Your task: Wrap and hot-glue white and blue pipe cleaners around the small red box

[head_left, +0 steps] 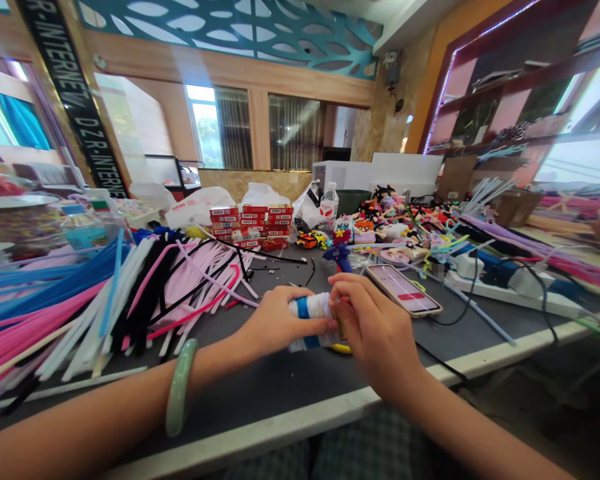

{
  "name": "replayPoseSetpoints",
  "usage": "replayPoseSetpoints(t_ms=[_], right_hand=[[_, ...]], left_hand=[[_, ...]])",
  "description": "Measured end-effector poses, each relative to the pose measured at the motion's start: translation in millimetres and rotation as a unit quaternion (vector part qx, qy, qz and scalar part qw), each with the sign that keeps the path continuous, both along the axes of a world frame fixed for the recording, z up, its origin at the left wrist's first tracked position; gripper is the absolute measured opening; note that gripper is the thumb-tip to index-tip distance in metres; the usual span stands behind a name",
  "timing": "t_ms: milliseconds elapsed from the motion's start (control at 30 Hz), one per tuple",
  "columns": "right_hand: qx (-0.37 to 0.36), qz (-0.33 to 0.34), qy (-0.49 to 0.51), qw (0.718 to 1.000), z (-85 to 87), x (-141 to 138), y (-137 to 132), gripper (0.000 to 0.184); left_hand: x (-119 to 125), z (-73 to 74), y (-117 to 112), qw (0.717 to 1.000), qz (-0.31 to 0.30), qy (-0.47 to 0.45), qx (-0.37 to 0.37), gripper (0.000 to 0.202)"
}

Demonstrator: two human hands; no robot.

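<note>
My left hand (275, 320) is closed around a fuzzy white and blue pipe-cleaner roll (310, 307), holding it just above the grey table. At the roll's right end, the fingers of my right hand (375, 327) are pinched together. What lies between those fingertips is mostly hidden; a small brownish patch shows beneath them. Part of something yellow (341, 348) peeks out under the hands. A blue glue gun (339, 257) stands just beyond the roll, and a phone (404, 291) with its screen lit lies right of it.
Bundles of pipe cleaners (135, 293) cover the table's left side. Small red boxes (253, 223) are stacked at the back, beside a water bottle (329, 201). Finished fuzzy figures (395, 217) pile up at the back right. A white power strip (515, 290) with black cables lies to the right.
</note>
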State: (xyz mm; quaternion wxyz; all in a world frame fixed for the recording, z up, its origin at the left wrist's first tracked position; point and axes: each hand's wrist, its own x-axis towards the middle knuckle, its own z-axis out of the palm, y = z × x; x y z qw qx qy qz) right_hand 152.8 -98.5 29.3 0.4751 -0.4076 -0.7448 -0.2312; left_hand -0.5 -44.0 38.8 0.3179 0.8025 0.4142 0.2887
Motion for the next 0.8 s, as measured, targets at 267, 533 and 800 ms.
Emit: replayPoseSetpoints(t_ms=[267, 533, 800], right_hand=[[-0.004, -0.019, -0.013, 1.000, -1.6, -2.9, -0.5, 0.019], [-0.002, -0.055, 0.001, 0.998, 9.9, 28.7, 10.3, 0.034], [-0.364, -0.257, -0.059, 0.893, 14.9, 79.4, 75.2, 0.042]], left_hand=[[0.5, 0.8, -4.3, 1.000, -0.013, -0.020, -0.010, 0.036], [-4.8, 7.1, 5.7, 0.994, -0.028, -0.065, -0.086, 0.038], [-15.7, 8.3, 24.9, 0.978, -0.037, -0.121, -0.169, 0.034]])
